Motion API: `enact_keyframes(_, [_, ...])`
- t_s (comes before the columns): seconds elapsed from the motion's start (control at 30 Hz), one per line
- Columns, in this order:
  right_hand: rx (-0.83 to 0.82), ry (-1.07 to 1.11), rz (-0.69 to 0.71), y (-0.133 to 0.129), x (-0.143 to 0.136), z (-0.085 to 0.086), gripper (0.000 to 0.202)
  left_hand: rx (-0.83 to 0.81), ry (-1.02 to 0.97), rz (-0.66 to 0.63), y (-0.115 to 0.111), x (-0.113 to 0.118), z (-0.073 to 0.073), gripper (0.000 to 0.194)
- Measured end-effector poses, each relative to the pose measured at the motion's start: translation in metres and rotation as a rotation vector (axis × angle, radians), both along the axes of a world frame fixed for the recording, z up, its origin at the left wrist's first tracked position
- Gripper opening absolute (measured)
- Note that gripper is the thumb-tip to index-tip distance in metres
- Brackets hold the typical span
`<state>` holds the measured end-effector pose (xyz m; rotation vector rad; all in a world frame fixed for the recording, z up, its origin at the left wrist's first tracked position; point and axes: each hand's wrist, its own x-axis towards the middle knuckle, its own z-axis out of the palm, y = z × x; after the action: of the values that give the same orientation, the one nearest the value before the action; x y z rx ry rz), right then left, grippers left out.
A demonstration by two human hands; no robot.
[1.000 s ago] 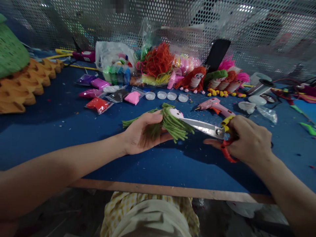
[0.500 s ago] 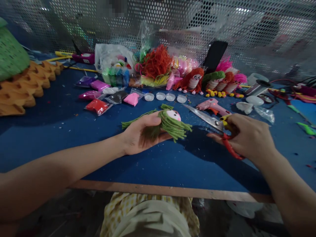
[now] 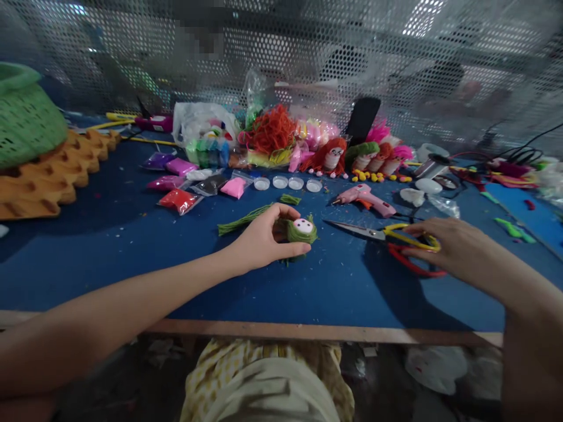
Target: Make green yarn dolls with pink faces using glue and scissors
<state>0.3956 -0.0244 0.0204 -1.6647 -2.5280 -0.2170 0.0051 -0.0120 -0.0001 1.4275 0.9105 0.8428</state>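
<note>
My left hand (image 3: 264,241) curves its thumb and fingers around a small doll head (image 3: 302,226) with a white face and green yarn hair. The head is low over the blue table. Over on the right, my right hand (image 3: 460,243) has its fingers at the yellow and red handles of the scissors (image 3: 361,231). The scissors' slightly parted blades point left toward the doll head. Behind my left hand lies a bundle of green yarn (image 3: 240,223), with a short green yarn piece (image 3: 290,199) farther back.
A pink glue gun (image 3: 366,198) lies behind the scissors. Several clear round lids (image 3: 280,182), bags of coloured clay (image 3: 179,200) and finished dolls (image 3: 332,157) line the back. An orange egg tray (image 3: 53,181) and green basket (image 3: 30,117) stand left.
My left hand has lowered and turned the doll head, so its hair no longer hangs out to the right. My right hand has brought the scissors lower, and their blades lie flatter.
</note>
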Motion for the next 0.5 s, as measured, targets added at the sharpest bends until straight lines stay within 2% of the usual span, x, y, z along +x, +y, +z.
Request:
enact_keyframes(0.07, [0.167,0.042,0.071,-0.007,-0.020,0.013,0.032,0.053,0.045,0.001,-0.001,0.002,0.000,0.062])
enact_keyframes(0.1, [0.268,0.103,0.120,-0.010,-0.038,0.020,0.030,0.078,0.069,0.002,0.000,0.003,0.000,0.066])
enact_keyframes(0.17, [0.360,0.287,0.274,-0.011,-0.079,0.032,0.021,0.110,0.106,0.008,0.001,0.006,0.002,0.072])
enact_keyframes(0.23, [0.244,0.472,0.448,-0.006,-0.118,0.038,0.014,0.108,0.111,0.036,0.002,0.010,0.005,0.075])
enact_keyframes(0.3, [0.151,0.570,0.543,0.003,-0.143,0.039,0.020,0.077,0.076,0.058,0.003,0.013,0.009,0.076])
enact_keyframes(0.37, [0.055,0.587,0.591,0.013,-0.153,0.036,0.018,0.058,0.043,0.058,0.003,0.015,0.012,0.078])
enact_keyframes(0.5, [-0.035,0.665,0.609,0.023,-0.150,0.026,0.011,0.103,0.088,0.036,0.001,0.015,0.016,0.081])
